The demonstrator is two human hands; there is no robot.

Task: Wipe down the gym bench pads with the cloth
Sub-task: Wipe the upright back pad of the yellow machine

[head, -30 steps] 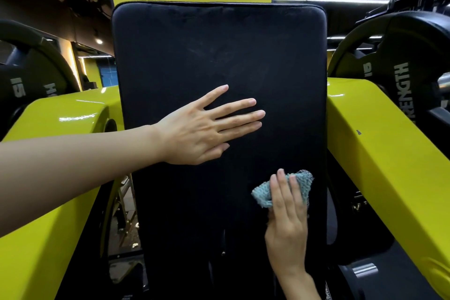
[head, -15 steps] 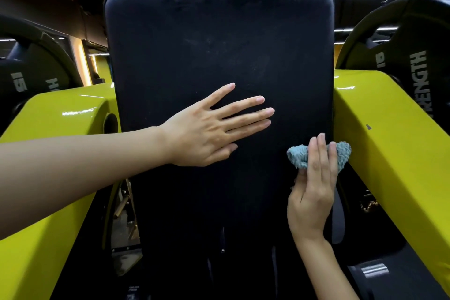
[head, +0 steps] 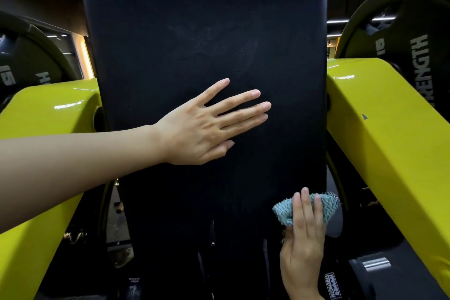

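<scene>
Where gripped, teal cloth (head: 283, 213) looks bunched.

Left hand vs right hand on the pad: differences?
The left hand lies flat, fingers spread, holding nothing; the right hand holds the blue cloth. The left hand rests on the middle of the black pad; the right hand is at its lower right edge. Both are bare.
</scene>
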